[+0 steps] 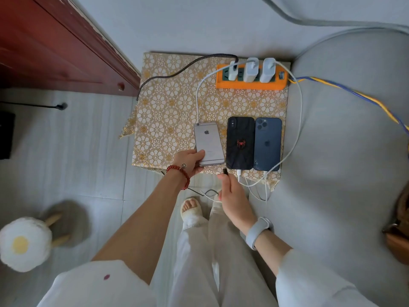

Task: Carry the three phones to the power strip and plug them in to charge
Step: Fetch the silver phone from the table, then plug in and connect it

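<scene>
Three phones lie face down on a gold-flowered cloth (pixel 168 111). The silver phone (pixel 208 140) is on the left, and my left hand (pixel 190 161) grips its near corner. Beside it lie a black phone with a red spider (pixel 240 142) and a blue phone (pixel 267 144), each with a white cable at its near end. My right hand (pixel 230 191) pinches a black cable plug (pixel 225 171) just in front of the silver phone. An orange power strip (pixel 252 84) at the far edge carries three white chargers (pixel 250 69).
A dark red wooden cabinet (pixel 66 47) stands at the left. A black braided cable (pixel 177 72) runs across the cloth to the strip. A blue and yellow cord (pixel 354 94) leaves the strip rightward over a grey cushion (pixel 345 151). A fried-egg stool (pixel 24 242) sits at lower left.
</scene>
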A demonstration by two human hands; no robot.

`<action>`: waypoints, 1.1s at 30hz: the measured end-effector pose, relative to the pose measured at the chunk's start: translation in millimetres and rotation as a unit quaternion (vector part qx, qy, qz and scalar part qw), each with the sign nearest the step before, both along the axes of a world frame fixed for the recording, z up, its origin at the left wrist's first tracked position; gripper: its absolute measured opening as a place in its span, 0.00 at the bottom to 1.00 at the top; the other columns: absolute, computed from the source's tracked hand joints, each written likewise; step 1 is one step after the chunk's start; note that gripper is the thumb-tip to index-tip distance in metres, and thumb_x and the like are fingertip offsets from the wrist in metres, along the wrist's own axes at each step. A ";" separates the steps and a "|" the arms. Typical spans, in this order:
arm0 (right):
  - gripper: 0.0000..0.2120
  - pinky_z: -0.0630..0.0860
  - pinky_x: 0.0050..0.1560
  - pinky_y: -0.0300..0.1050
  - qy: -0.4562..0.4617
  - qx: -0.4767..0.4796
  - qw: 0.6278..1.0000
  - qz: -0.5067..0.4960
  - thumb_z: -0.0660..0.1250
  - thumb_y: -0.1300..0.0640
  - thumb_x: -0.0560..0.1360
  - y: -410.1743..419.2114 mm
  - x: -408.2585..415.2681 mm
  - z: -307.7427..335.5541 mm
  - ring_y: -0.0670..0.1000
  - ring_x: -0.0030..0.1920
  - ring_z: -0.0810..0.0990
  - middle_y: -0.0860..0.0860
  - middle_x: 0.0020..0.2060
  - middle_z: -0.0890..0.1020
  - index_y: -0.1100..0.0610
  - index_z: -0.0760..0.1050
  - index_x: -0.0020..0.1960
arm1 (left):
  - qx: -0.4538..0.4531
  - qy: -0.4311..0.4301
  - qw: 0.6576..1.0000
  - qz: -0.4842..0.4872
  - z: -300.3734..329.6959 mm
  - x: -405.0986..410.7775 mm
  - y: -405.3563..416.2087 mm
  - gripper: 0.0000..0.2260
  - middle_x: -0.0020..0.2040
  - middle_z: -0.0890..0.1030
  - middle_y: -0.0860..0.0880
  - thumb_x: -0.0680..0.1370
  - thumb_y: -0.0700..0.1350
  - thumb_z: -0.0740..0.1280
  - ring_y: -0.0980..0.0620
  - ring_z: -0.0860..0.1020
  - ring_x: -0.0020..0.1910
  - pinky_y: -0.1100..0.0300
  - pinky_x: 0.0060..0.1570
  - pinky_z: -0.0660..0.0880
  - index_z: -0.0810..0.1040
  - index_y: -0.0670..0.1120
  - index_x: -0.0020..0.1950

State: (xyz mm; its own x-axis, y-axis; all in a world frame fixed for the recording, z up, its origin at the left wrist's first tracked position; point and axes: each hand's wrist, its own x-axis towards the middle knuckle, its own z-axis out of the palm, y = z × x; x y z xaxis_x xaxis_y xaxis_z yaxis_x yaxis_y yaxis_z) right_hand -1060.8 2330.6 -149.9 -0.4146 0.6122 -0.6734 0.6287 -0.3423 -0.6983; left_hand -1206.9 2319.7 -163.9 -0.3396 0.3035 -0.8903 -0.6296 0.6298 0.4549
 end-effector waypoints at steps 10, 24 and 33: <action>0.14 0.71 0.26 0.38 -0.011 -0.061 0.998 -0.024 0.55 0.55 0.76 4.5 -13.9 0.7 0.44 0.18 0.73 0.47 0.21 0.72 0.51 0.73 0.34 | -0.002 0.003 1.000 0.008 -2.0 2.8 1.0 0.09 0.28 0.70 0.47 0.75 0.38 0.65 0.59 0.68 0.17 0.68 0.19 0.69 0.74 0.41 0.35; 0.15 0.71 0.26 0.42 -0.014 -0.127 0.989 -0.069 0.55 0.55 0.76 13.0 -17.9 3.1 0.48 0.18 0.71 0.45 0.13 0.69 0.54 0.74 0.34 | 0.010 -0.021 0.999 0.022 -2.3 3.5 4.8 0.08 0.30 0.70 0.46 0.75 0.38 0.64 0.56 0.69 0.21 0.68 0.20 0.69 0.74 0.41 0.35; 0.13 0.68 0.25 0.40 -0.020 -0.137 0.988 -0.072 0.55 0.57 0.75 15.9 -17.9 4.6 0.47 0.16 0.69 0.45 0.12 0.68 0.55 0.74 0.34 | 0.005 -0.020 1.000 0.016 -4.7 3.2 3.6 0.08 0.30 0.71 0.46 0.75 0.39 0.65 0.57 0.69 0.20 0.68 0.20 0.69 0.74 0.41 0.36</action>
